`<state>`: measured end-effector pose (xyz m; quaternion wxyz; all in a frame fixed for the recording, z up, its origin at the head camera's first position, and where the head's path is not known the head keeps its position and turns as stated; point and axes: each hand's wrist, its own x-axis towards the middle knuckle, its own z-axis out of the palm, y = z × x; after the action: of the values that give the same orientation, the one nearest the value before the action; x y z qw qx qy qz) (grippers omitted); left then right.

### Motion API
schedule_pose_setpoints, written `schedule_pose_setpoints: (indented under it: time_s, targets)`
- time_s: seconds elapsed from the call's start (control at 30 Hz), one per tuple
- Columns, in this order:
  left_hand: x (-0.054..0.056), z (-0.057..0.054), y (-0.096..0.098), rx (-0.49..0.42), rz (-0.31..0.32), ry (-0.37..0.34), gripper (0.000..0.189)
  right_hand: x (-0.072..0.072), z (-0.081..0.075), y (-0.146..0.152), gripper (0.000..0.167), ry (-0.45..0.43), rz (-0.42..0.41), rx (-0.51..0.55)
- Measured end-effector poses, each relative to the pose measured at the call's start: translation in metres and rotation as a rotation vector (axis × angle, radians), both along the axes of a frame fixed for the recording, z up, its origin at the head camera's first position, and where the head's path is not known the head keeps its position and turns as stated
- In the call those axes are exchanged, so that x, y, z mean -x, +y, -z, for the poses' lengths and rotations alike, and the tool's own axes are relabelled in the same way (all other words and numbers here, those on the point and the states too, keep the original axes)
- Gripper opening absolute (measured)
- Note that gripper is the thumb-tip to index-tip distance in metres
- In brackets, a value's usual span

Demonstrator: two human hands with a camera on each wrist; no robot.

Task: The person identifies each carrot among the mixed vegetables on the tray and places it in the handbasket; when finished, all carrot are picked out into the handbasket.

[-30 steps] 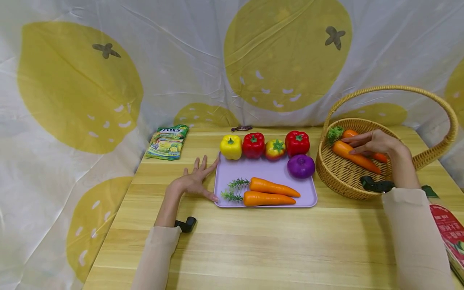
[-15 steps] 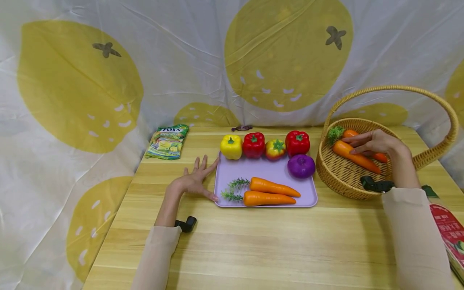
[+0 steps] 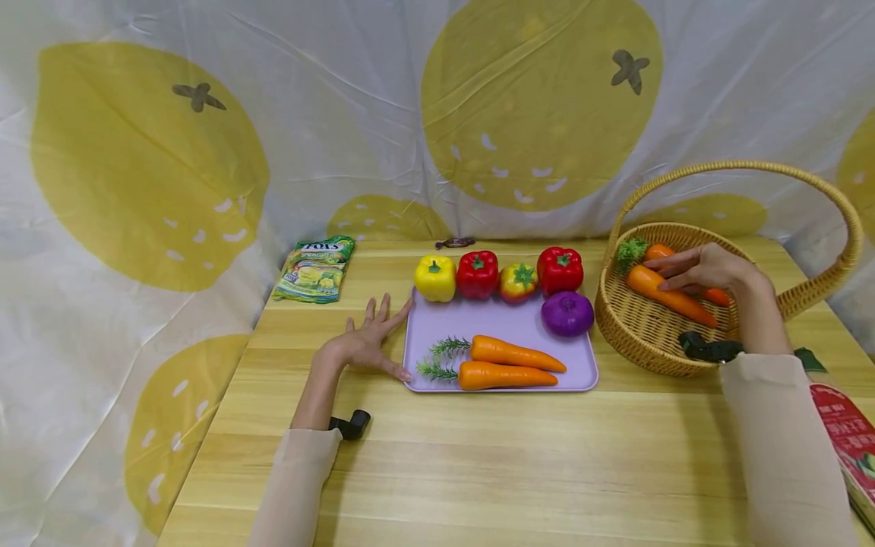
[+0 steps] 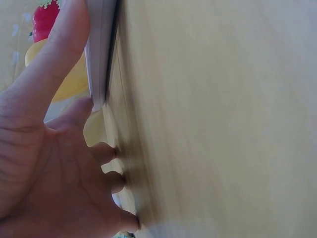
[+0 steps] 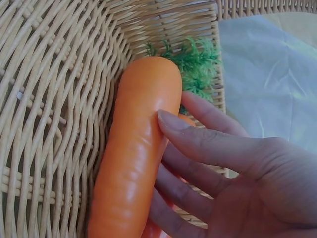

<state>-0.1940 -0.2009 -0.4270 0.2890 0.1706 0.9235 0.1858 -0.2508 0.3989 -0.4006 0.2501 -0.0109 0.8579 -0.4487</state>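
With its fingers spread, my left hand (image 3: 365,343) stands at the left edge of a lilac tray (image 3: 434,319), thumb and index finger touching the rim. My right hand (image 3: 718,270) reaches into a wicker basket (image 3: 632,342) and holds an orange carrot (image 5: 133,148), the thumb on its near side and the fingers behind it. Another carrot (image 3: 661,250) lies behind that one, partly hidden by the hand. Two carrots with green tops, a front one (image 3: 509,375) and a back one (image 3: 517,353), lie on the tray. A purple onion (image 3: 568,314) sits at its right side.
Along the tray's back edge stand a yellow bell pepper (image 3: 435,278), two red bell peppers and a red-yellow fruit (image 3: 519,283). A green snack packet (image 3: 316,268) lies back left, a small wrapped candy (image 3: 456,242) behind. The basket's tall handle (image 3: 738,165) arches up. A red package (image 3: 846,429) is far right.
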Motion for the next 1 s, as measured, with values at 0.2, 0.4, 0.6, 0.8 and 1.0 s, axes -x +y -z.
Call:
schedule_pose_setpoints:
  time_s: [0.2,0.4,0.6,0.8,1.0]
  targets:
    - [-0.001,0.000,0.000,-0.007,-0.006,-0.006,0.133,-0.001,-0.003,-0.001,0.048,0.016,-0.005,-0.037]
    - [-0.001,0.000,0.000,-0.008,-0.005,-0.009,0.133,-0.008,-0.019,-0.003,0.049,0.140,-0.053,-0.232]
    - [-0.002,-0.001,0.000,-0.016,-0.010,-0.016,0.133,-0.026,-0.047,-0.014,0.062,0.174,-0.114,-0.281]
    - [-0.002,-0.002,0.000,-0.018,-0.013,-0.014,0.133,-0.050,-0.070,-0.031,0.043,0.269,-0.170,-0.249]
    - [-0.002,-0.003,0.001,-0.023,-0.015,-0.017,0.134,-0.071,-0.087,-0.060,0.040,0.419,-0.259,-0.112]
